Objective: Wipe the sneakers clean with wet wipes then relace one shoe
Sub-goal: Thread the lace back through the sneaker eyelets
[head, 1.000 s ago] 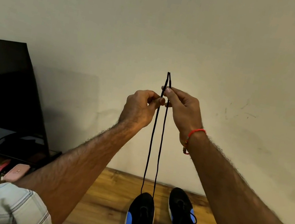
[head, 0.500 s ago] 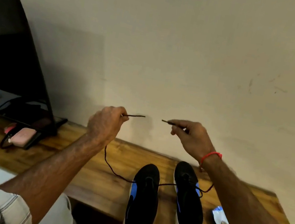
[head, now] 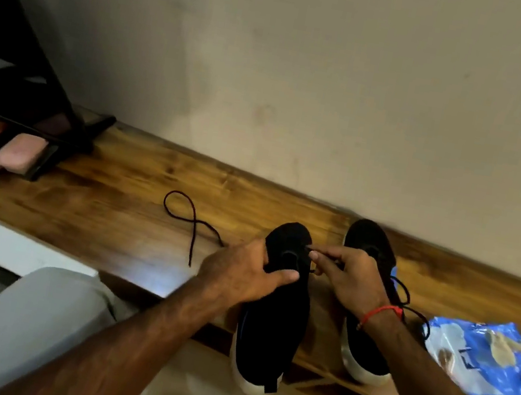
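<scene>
— What did your hands have hold of?

— My left hand (head: 240, 272) gripped the near sneaker (head: 276, 308) from its left side, thumb laid across the top just below the opening, the other fingers curled round the far side (I couldn't see those). My right hand (head: 350, 279) pinched one end of the black lace (head: 193, 222) between thumb and forefinger, right at the eyelets beside the tongue.

— And where did that shoe sit?

— On the wooden desk (head: 135, 189), toe toward the wall, its white heel hanging out over the front edge.

— The rest of the lace?

— It ran left from the shoe and lay in a loose loop on the desk top, roughly midway between the back edge and the front edge, one free end pointing toward the front. On the right side another stretch trailed past my wrist, which wore a red thread band (head: 383, 311).

— The other sneaker?

— The second sneaker (head: 361, 347) stood just beside the first on its right, also toe to the wall, heel at the front edge.

— Anything else?

— The blue wet wipes pack (head: 484, 362) lay near the desk's right end, close to the front edge. Toward the left end sat a pink case (head: 21, 151) on a dark stand (the blur hid its details).
</scene>
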Available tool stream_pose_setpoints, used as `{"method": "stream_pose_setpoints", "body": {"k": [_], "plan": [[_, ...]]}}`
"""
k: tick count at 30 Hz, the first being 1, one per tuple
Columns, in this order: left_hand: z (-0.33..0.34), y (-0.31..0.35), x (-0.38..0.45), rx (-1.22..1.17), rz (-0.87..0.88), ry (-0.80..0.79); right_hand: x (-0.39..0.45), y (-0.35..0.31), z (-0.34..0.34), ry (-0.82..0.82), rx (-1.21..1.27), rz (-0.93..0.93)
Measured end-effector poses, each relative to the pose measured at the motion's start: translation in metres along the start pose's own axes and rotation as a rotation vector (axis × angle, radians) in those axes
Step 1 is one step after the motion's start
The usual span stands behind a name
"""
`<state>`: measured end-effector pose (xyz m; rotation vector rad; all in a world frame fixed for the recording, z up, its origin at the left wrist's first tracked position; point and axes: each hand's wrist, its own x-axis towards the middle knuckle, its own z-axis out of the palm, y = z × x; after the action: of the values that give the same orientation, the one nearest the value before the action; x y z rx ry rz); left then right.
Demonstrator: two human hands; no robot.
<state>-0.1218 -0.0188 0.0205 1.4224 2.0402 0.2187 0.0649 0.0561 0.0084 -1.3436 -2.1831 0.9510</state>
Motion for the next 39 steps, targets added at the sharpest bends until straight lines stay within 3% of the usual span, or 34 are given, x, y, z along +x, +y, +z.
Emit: {"method": "stream_pose_setpoints", "body": {"k": [6, 15, 20, 28, 39], "plan": [[0.012, -0.003, 0.019, 0.056, -0.02, -0.059, 0.019, 0.019, 0.02, -0.048, 0.034, 0.046], [0.01, -0.017, 0.03, -0.419, -0.156, -0.178, 0.021, 0.025, 0.032, -0.083, 0.062, 0.084], [0.009, -0.021, 0.031, -0.559, -0.228, -0.235, 0.021, 0.014, 0.034, -0.068, -0.001, 0.032], [0.007, -0.017, 0.025, -0.628, -0.249, -0.231, 0.023, -0.001, 0.048, -0.167, -0.317, 0.139], [0.005, -0.01, 0.021, -0.641, -0.222, -0.222, 0.015, 0.001, 0.059, -0.013, -0.335, 0.268]]}}
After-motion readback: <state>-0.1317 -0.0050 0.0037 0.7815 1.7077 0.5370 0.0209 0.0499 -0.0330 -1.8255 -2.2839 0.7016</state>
